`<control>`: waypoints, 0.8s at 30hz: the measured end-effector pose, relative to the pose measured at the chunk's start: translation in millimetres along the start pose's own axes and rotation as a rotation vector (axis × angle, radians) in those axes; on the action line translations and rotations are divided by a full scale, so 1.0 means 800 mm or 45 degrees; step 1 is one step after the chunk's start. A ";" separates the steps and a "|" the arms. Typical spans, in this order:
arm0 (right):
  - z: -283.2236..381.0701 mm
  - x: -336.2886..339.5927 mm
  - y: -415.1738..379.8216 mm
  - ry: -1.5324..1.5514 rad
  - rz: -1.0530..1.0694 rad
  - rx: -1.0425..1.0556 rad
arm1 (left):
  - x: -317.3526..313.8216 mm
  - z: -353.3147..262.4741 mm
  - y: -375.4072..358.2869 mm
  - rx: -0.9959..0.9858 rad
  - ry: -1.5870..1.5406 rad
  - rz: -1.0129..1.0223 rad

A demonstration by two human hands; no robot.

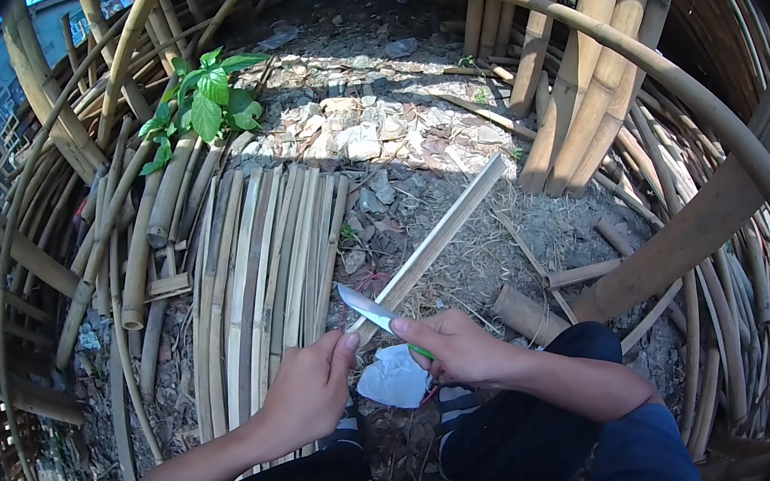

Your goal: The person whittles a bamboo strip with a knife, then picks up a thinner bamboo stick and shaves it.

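Your right hand (462,348) grips the green-handled, silver-bladed knife (369,307), right of the pale split-bamboo row (261,274), near open ground (463,260); your left hand (303,392) pinches narrowly, contents unclear.

From my remote post I have one wide, round-edged view, worn on the head, looking forward and steeply down; close below are the left hand (305,388) and right hand (454,347), with stony ground (356,139) farther off

There are two hands (303,392) (459,346), one knife (366,306), two feet (345,427) (458,405), one white scrap (394,378), one large plant (206,104)
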State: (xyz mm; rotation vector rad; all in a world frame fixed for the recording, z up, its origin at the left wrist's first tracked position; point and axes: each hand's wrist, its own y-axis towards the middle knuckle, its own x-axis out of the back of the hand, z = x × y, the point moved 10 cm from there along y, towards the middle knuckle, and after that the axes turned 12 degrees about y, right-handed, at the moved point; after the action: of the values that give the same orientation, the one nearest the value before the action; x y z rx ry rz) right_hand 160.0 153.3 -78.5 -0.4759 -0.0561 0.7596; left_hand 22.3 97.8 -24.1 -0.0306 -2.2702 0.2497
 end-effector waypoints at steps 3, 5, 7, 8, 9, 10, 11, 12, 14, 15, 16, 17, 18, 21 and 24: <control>0.001 0.009 0.004 -0.114 -0.061 0.073 | 0.003 -0.002 -0.001 0.015 0.015 0.007; 0.004 0.012 0.006 -0.143 -0.062 0.115 | 0.003 -0.003 -0.001 0.007 0.009 -0.001; 0.013 0.017 0.007 -0.174 -0.061 0.159 | 0.006 -0.002 -0.002 0.001 0.003 -0.011; 0.021 0.030 0.007 -0.110 -0.127 0.182 | 0.009 0.003 -0.003 0.045 0.004 -0.009; 0.027 0.040 0.007 -0.046 -0.192 0.204 | 0.011 0.009 -0.004 0.090 0.004 -0.007; 0.029 0.041 0.006 -0.048 -0.191 0.202 | 0.012 0.010 -0.005 0.092 0.002 -0.007; 0.028 0.044 0.003 0.050 -0.221 0.179 | 0.013 0.012 -0.006 0.090 0.004 -0.011; 0.028 0.048 0.002 0.144 -0.253 0.159 | 0.014 0.012 -0.006 0.086 0.004 -0.017; 0.016 0.027 0.004 0.031 -0.143 0.131 | 0.012 0.011 -0.003 0.086 0.002 -0.013; 0.007 0.009 0.006 -0.079 -0.030 0.102 | 0.010 0.011 -0.002 0.090 0.002 -0.009; 0.000 0.003 0.007 -0.079 -0.028 0.098 | 0.009 0.010 -0.002 0.093 0.000 -0.007; -0.006 -0.005 0.009 -0.099 0.001 0.101 | 0.010 0.003 -0.001 0.058 0.004 -0.024; -0.008 -0.012 0.010 -0.119 0.032 0.106 | 0.013 -0.002 -0.002 0.023 0.010 -0.042; 0.008 -0.009 0.009 -0.165 0.023 0.145 | 0.019 -0.009 -0.004 -0.025 0.050 -0.070; 0.017 0.005 0.009 -0.232 -0.031 0.186 | 0.020 -0.004 -0.003 -0.014 0.046 -0.081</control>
State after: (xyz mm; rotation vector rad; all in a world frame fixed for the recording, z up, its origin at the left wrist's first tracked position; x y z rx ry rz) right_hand 155.1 165.9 -70.2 -0.2661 -0.1749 0.7760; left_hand 14.9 97.5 -9.6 0.0311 -2.2329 0.2011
